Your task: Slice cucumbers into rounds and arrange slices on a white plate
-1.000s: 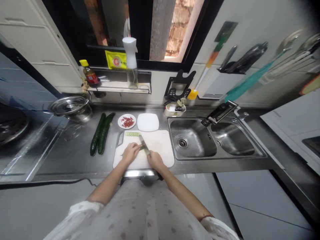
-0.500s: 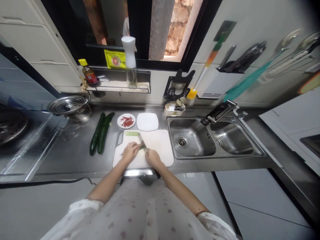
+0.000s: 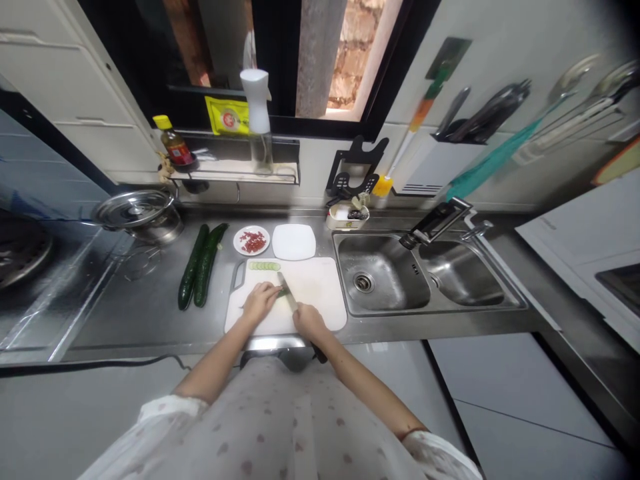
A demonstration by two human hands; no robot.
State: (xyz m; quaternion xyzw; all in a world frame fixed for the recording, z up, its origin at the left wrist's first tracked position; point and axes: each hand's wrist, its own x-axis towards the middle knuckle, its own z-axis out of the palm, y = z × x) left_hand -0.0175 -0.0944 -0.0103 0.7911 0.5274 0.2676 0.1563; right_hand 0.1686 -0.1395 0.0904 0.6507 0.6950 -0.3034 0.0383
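Head view: left hand (image 3: 259, 303) closed on a green cucumber piece (image 3: 282, 292), mostly hidden under its fingers; contact with the blade cannot be confirmed. Right hand (image 3: 310, 323) grips the knife (image 3: 287, 293), handle largely covered. Both work over the cutting board (image 3: 320, 287), slices (image 3: 264, 266) at its 11 o'clock. White surface runs from blade to 3 o'clock edge, just beside the sink (image 3: 395, 273); 6 o'clock edge lies near the front of the worktop (image 3: 145, 307).
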